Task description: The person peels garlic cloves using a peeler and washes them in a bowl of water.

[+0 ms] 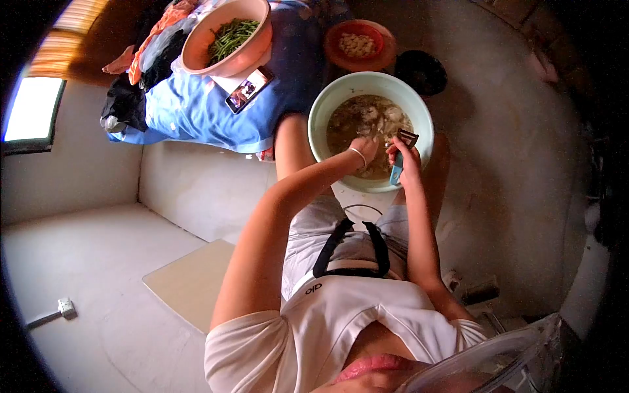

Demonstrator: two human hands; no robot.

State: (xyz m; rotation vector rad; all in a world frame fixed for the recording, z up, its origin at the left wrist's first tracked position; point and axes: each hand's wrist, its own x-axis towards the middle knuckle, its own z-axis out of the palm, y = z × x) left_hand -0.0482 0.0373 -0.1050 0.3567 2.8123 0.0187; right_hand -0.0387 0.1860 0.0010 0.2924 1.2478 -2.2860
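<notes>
A large pale green basin (pixel 317 149) stands between my knees, holding murky water with pale pieces and scraps afloat. My left hand (pixel 365 149), with a white bracelet at the wrist, reaches down into this basin. Its fingers are at the water and mostly hidden, so I cannot tell whether they hold anything. Over the basin's right side, my right hand (pixel 409 164) is closed around a peeler (pixel 396 171) with a light blue handle. The peeler's wide blade head points up and away from me, close to the left hand.
Beyond the basin sits a red bowl (pixel 376 37) of pale pieces, beside a dark round container (pixel 421 72). On the blue cloth (pixel 190 114) at left are a pink bowl (pixel 196 49) of green beans (pixel 230 40) and a phone (pixel 249 90). A flat board (pixel 190 281) lies on the floor.
</notes>
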